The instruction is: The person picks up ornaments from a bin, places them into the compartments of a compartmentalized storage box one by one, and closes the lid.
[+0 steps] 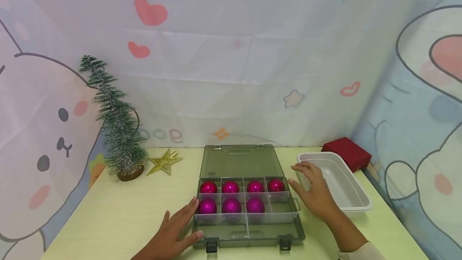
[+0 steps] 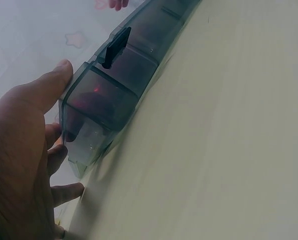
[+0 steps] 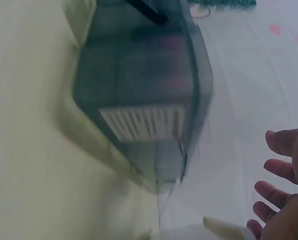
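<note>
An open grey-green plastic organizer box [image 1: 267, 234] lies on the table, its lid folded back toward the curtain. Shiny magenta balls [image 1: 232, 205] fill two rows of small compartments, except the right one of the nearer row; the two wide front compartments hold nothing. With fingers extended, my left hand [image 1: 173, 232] touches the box's left side, thumb at its front corner. In the left wrist view, that hand [image 2: 24, 135] lies along the box wall [image 2: 104, 95]. My right hand [image 1: 314, 191] hovers, fingers spread and holding nothing, between the box and a white plastic tray [image 1: 362, 202].
A small frosted artificial tree [image 1: 120, 131] on a wooden base stands at the left, with a gold star [image 1: 165, 162] beside it. Behind the tray sits a dark red box [image 1: 346, 153]. A printed curtain [image 1: 216, 71] hangs along the table's back edge.
</note>
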`<act>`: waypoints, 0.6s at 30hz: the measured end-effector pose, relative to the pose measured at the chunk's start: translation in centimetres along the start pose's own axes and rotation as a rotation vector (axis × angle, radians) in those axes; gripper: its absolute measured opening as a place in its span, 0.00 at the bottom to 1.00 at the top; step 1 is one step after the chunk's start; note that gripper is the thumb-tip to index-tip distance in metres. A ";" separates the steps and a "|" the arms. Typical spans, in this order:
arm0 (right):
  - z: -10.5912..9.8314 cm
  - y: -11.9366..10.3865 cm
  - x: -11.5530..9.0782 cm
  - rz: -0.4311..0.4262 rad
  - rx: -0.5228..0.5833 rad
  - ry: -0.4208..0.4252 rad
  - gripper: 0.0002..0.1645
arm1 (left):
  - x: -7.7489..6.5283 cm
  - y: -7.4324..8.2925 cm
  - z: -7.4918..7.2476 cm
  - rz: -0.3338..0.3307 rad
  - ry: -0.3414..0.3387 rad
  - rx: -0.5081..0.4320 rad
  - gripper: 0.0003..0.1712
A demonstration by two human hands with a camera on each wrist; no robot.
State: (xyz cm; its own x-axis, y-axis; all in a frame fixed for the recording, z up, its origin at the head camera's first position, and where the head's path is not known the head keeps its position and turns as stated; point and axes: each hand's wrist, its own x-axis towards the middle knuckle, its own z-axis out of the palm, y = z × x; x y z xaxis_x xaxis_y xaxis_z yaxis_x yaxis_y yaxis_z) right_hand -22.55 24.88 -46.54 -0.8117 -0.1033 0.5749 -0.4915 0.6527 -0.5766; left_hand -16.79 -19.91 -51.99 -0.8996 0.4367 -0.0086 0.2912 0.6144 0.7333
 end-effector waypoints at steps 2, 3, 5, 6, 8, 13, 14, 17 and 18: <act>-0.7 0.6 0.4 0.026 -0.009 0.011 0.23 | 0.0 0.0 0.1 -0.001 0.002 0.001 0.47; -1.0 1.0 0.5 0.038 -0.012 0.019 0.23 | -0.1 0.0 0.1 -0.002 0.002 0.001 0.47; -1.6 1.7 0.9 0.063 -0.019 0.027 0.23 | 0.0 0.1 0.1 -0.001 0.003 -0.001 0.47; -1.9 2.1 1.0 0.074 -0.026 0.026 0.23 | 0.0 0.1 0.0 0.000 0.004 0.002 0.47; -2.4 2.8 1.3 0.100 -0.043 0.020 0.23 | 0.0 0.1 0.0 0.003 0.008 0.007 0.47; -3.4 4.5 2.0 0.178 -0.075 -0.025 0.23 | 0.0 0.1 0.0 0.005 0.016 0.015 0.48; -3.6 4.8 2.1 0.194 -0.076 -0.038 0.23 | -0.1 0.1 0.0 0.004 0.015 0.012 0.48; -4.1 5.4 2.6 0.238 -0.072 -0.091 0.25 | -0.1 0.1 0.1 0.003 0.014 -0.002 0.48; -4.2 5.7 2.8 0.245 -0.073 -0.108 0.26 | -0.1 0.0 0.1 0.005 0.015 -0.002 0.48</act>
State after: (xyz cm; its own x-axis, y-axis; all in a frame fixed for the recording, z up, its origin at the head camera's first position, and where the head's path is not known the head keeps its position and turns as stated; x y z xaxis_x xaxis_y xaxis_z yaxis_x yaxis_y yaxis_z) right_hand -26.23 31.47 -45.76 -0.9345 -0.0128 0.3557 -0.2554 0.7201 -0.6452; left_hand -16.70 -19.86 -52.03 -0.9028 0.4301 0.0051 0.2952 0.6109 0.7346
